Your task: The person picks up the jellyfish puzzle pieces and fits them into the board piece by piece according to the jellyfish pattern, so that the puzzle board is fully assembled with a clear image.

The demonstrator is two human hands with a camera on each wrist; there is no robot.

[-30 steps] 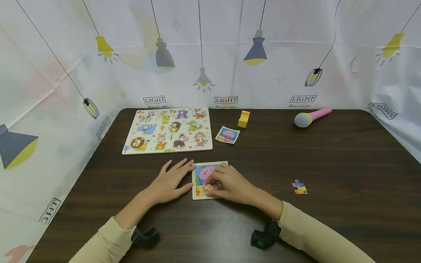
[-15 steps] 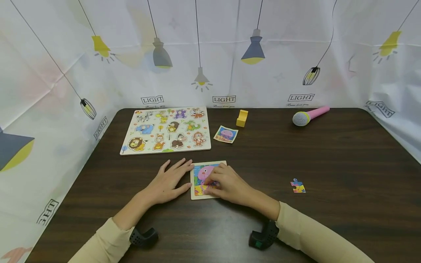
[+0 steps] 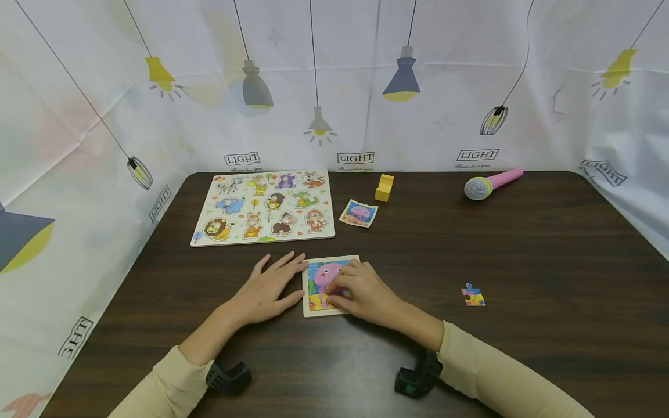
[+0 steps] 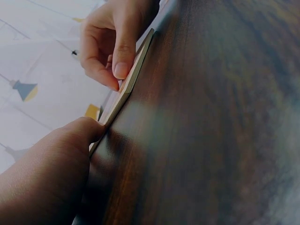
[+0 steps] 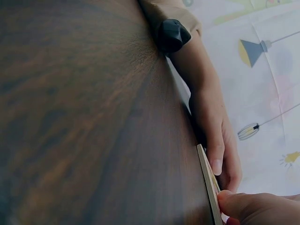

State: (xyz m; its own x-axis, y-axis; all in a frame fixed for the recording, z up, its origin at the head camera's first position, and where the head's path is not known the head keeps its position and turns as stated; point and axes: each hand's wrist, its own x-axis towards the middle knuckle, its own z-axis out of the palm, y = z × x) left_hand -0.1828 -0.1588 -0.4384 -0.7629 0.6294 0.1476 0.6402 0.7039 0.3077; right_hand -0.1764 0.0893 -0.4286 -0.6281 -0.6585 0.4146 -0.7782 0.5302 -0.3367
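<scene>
A small square jigsaw puzzle (image 3: pixel 319 278) with a pink octopus picture and a pale wooden frame lies on the dark table. My left hand (image 3: pixel 269 293) rests flat beside it, fingers spread, with thumb and index fingertips at the frame's left edge. Over the puzzle's lower right, my right hand (image 3: pixel 368 293) bends its fingers and pinches a puzzle piece against the picture; the fingers hide most of that piece. In the left wrist view, the right thumb and fingertip meet low at the board (image 4: pixel 133 75). One loose puzzle piece (image 3: pixel 473 295), blue, pink and yellow, lies to the right.
Behind the hands lies a large animal puzzle board (image 3: pixel 266 206). Right of it are a small octopus picture card (image 3: pixel 359 213) and a yellow block (image 3: pixel 384 188). A pink toy microphone (image 3: pixel 491 184) lies at the back right. A printed white cloth (image 3: pixel 434 133) encloses the table's back and sides.
The right fingertips shift slightly on the lower part of the puzzle, showing a little more of the bottom left picture. The left hand stays in place. The whole view has shifted slightly.
</scene>
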